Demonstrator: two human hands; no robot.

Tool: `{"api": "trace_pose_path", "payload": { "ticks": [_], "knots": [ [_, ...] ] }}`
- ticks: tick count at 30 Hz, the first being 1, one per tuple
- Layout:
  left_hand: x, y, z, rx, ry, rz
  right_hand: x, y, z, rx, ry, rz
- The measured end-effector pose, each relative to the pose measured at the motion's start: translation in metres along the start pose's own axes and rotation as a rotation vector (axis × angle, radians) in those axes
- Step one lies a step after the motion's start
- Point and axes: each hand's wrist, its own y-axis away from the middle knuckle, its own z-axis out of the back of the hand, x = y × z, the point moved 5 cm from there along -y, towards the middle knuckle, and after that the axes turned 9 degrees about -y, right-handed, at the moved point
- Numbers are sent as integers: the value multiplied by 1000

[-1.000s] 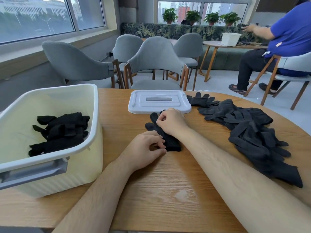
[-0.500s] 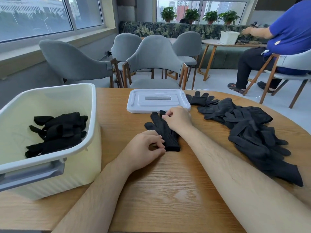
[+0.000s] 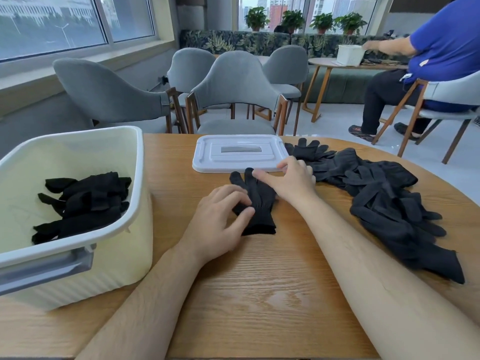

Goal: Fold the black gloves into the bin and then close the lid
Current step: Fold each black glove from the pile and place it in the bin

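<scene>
A black glove (image 3: 259, 203) lies flat on the wooden table (image 3: 259, 281), fingers pointing away from me. My left hand (image 3: 220, 222) rests on the glove's left side near the cuff, its fingers lightly bent on the fabric. Over the glove's right side lies my right hand (image 3: 291, 179), fingers spread and nearly straight, the thumb on the glove's fingers. A cream bin (image 3: 124, 229) at the left holds several folded black gloves (image 3: 85, 201). Its white lid (image 3: 239, 153) lies flat just beyond the glove.
A pile of loose black gloves (image 3: 384, 201) spreads over the table's right side. Grey chairs (image 3: 233, 94) stand behind the table. A person in blue (image 3: 428, 63) sits at another table at the far right.
My right hand has opened and slid right off the glove's fingers, which now lie uncovered. My left hand shifted slightly onto the glove. The glove lies flatter.
</scene>
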Motion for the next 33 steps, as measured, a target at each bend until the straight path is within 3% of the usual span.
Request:
{"api": "trace_pose_path", "payload": {
  "ticks": [2,4,9,11,14,17,21,24,28,31,33],
  "knots": [
    [3,-3,-10,115,-121,25,-5,6,-3,114,159,1],
    [6,-2,-24,261,-191,60,-7,5,-7,126,214,-16],
    [8,0,-26,257,-139,96,-10,-16,-13,-10,246,-146],
    [8,0,-25,254,-121,103,-11,-22,-9,-113,176,-151],
    [9,3,-24,265,-90,123,-20,-20,0,-214,-198,-91],
    [10,3,-20,220,-85,114,-23,5,7,-132,-300,95],
    [7,1,-10,80,-84,53,-9,61,6,149,-34,471],
    [7,6,-9,157,-99,60,-12,75,1,319,178,419],
    [11,10,-7,254,-112,91,0,87,11,300,-49,528],
    [15,10,-8,265,-88,126,-3,95,3,454,-30,535],
    [15,9,-8,240,-104,101,-4,93,2,429,-27,519]
  ]
}}
